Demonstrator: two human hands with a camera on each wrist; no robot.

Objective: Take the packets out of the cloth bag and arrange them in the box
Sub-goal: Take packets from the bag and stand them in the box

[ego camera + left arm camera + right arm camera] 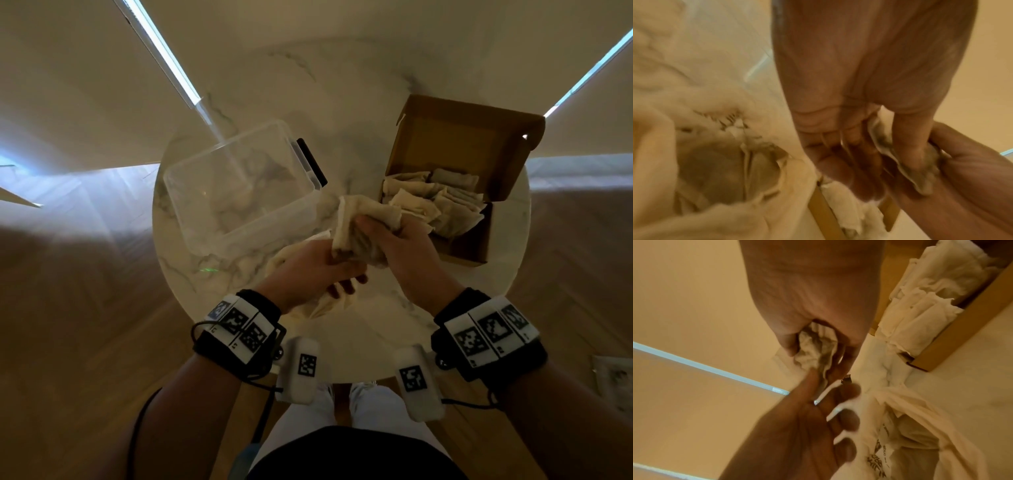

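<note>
Over the middle of the round marble table [359, 102], both hands hold one bundle of pale crumpled packets [359, 219]. My right hand [373, 233] grips the bundle [816, 344] from the right, fingers wrapped round it. My left hand [342, 270] pinches its lower end [906, 162] under the thumb. The cream cloth bag [318, 305] lies slack on the table beneath my left hand, its mouth open [719, 167]. The brown cardboard box [472, 250] stands at the right with its lid up, several packets [445, 202] inside.
A clear plastic container [239, 185] sits at the table's left, with a black bar [311, 161] along its far side. Wooden floor surrounds the table. My legs and shoes [370, 394] are at the near edge.
</note>
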